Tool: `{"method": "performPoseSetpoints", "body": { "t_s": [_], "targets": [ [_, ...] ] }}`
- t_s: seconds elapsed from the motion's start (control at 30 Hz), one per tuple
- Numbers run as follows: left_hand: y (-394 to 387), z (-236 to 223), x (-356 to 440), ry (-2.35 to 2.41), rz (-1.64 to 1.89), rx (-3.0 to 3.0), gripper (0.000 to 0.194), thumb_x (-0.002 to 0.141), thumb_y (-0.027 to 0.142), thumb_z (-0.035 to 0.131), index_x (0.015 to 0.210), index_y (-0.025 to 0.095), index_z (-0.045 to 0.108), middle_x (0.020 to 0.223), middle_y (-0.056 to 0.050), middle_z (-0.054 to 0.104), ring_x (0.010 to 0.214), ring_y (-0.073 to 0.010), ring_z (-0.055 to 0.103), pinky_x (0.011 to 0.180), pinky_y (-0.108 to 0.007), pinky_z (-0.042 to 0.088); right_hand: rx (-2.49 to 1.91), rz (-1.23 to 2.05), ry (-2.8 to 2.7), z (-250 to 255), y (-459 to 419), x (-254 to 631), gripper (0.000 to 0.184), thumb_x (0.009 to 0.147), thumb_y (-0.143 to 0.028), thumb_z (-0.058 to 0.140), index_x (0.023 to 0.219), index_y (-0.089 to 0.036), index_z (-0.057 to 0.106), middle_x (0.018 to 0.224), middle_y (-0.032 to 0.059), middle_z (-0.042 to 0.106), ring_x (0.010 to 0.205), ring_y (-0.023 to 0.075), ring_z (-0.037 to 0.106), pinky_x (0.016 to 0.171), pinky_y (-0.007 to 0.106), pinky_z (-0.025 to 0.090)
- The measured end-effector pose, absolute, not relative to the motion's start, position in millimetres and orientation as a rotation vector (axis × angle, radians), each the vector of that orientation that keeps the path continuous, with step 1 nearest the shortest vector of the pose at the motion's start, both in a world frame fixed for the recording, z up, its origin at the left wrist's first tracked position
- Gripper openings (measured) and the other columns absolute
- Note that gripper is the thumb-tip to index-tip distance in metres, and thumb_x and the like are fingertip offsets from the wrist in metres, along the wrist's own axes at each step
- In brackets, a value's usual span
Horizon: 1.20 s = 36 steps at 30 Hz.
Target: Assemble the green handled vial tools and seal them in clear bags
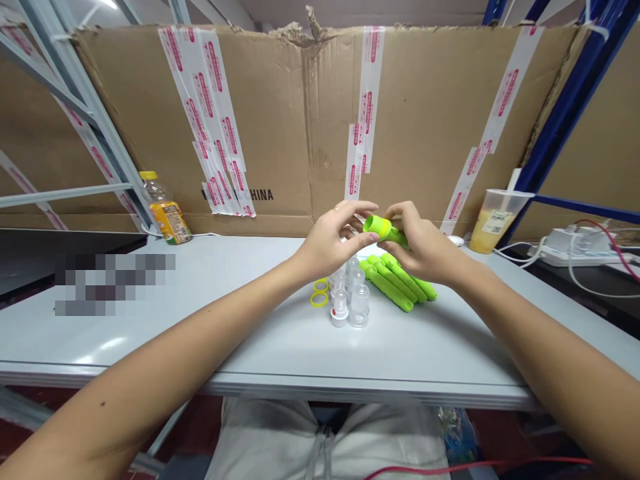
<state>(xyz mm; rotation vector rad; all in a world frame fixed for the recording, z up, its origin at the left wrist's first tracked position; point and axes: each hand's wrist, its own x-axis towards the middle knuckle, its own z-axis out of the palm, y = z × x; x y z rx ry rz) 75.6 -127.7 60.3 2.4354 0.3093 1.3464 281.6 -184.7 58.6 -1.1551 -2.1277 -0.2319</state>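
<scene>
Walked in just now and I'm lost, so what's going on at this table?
A person's right hand holds a green piece above the table, while the left hand has its fingers at the open end, near a yellow band around it. Below, more green pieces lie side by side. Clear plastic pieces stand to their left, with loose yellow rings beyond those.

Black capitals ending in "CHINA" stand low on the cardboard panel (410, 127), the lettering before them mostly hidden by packing tape (215, 120). The tape's red-boxed print, the wrapper on the yellow-capped bottle (170, 217) and the white sticker (497, 222) on the plastic cup (480, 233) are too small to read.
</scene>
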Motion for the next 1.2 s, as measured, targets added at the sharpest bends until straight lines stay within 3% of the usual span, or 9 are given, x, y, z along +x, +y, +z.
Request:
{"method": "performPoseSetpoints", "body": {
  "t_s": [0.27, 0.53, 0.67, 0.8, 0.9, 1.03, 1.2],
  "targets": [
    [-132.7, 64.5, 78.1, 0.244, 1.295, 2.489, 0.028, 0.086, 0.038, 0.069, 0.108, 0.020, 0.067, 0.101, -0.006, 0.066, 0.081, -0.0136, 0.057, 0.070, -0.026, 0.047, -1.185, -0.328, -2.121, 57.7, -185.8, 279.0, 0.028, 0.089, -0.031, 0.053, 0.109, -0.021, 0.036, 0.086, 0.0080, 0.068, 0.065, 0.0246, 0.061, 0.057, 0.029, 0.034],
    [-130.5, 63.8, 77.1, 0.123, 1.325, 2.624, 0.025, 0.090, 0.032, 0.065, 0.113, 0.022, 0.069, 0.111, -0.008, 0.066, 0.092, -0.0162, 0.062, 0.073, -0.028, 0.050, -1.085, -0.253, -2.122, 55.1, -184.8, 279.9, 0.025, 0.089, -0.033, 0.058, 0.100, -0.024, 0.038, 0.076, 0.0020, 0.064, 0.061, 0.0190, 0.056, 0.056, 0.026, 0.033],
    [-132.7, 65.7, 75.8, 0.076, 1.377, 2.590, 0.029, 0.091, 0.026, 0.063, 0.119, 0.023, 0.066, 0.116, -0.010, 0.066, 0.106, -0.0197, 0.062, 0.077, -0.030, 0.052, -1.070, -0.295, -2.076, 55.8, -182.5, 282.3, 0.022, 0.090, -0.038, 0.059, 0.089, -0.024, 0.042, 0.065, -0.0039, 0.053, 0.051, 0.0137, 0.044, 0.053, 0.025, 0.029],
    [-130.2, 67.1, 74.0, 0.096, 1.374, 2.535, 0.028, 0.091, 0.023, 0.061, 0.119, 0.023, 0.064, 0.116, -0.009, 0.065, 0.107, -0.0202, 0.061, 0.085, -0.033, 0.052, -1.035, -0.334, -2.091, 56.9, -179.6, 285.8, 0.029, 0.095, -0.046, 0.053, 0.079, -0.022, 0.049, 0.064, -0.0017, 0.053, 0.056, 0.0139, 0.046, 0.056, 0.027, 0.032],
    [-126.7, 64.7, 74.0, 0.132, 1.369, 2.499, 0.026, 0.092, 0.026, 0.060, 0.117, 0.023, 0.064, 0.113, -0.008, 0.064, 0.102, -0.0191, 0.062, 0.084, -0.032, 0.051, -1.081, -0.378, -2.068, 55.4, -179.2, 285.9, 0.029, 0.097, -0.047, 0.049, 0.093, -0.019, 0.057, 0.072, 0.0020, 0.061, 0.061, 0.0164, 0.053, 0.059, 0.028, 0.035],
    [-125.1, 60.2, 74.6, 0.308, 1.358, 2.453, 0.027, 0.094, 0.039, 0.057, 0.113, 0.020, 0.063, 0.103, -0.007, 0.066, 0.087, -0.0164, 0.062, 0.077, -0.030, 0.049, -1.123, -0.478, -2.086, 49.9, -178.4, 282.5, 0.040, 0.094, -0.043, 0.056, 0.124, -0.018, 0.052, 0.100, 0.0090, 0.070, 0.075, 0.0220, 0.063, 0.063, 0.030, 0.039],
    [-127.8, 59.8, 75.0, 0.444, 1.285, 2.485, 0.035, 0.091, 0.051, 0.058, 0.106, 0.019, 0.058, 0.080, -0.001, 0.061, 0.071, -0.0138, 0.056, 0.067, -0.027, 0.045, -1.067, -0.529, -2.147, 43.7, -176.9, 277.3, 0.029, 0.101, -0.038, 0.043, 0.115, -0.017, 0.058, 0.094, 0.0094, 0.071, 0.074, 0.0218, 0.062, 0.062, 0.030, 0.038]
  ]
}}
